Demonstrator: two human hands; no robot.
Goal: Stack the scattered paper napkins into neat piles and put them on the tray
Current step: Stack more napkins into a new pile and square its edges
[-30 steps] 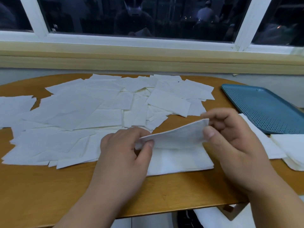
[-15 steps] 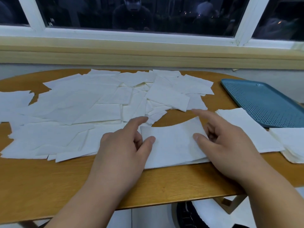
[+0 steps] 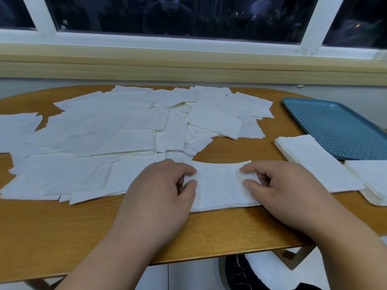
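Lower centre: left hand [image 3: 156,191] and right hand [image 3: 282,191] curl fingers [image 3: 188,171], apparently pinching opposite ends of a white paper napkin pile [image 3: 219,185].

One camera sits on the person's head. It looks forward and down, close over the near edge of the table [image 3: 52,237]. It faces the window [image 3: 209,15] behind the table.

Both bare forearms reach forward from below, palms down. The left hand [image 3: 161,191] and right hand [image 3: 287,189] sit level with each other, fingers curled, each pinching one end of the napkin stack [image 3: 219,185] between thumb and forefinger.
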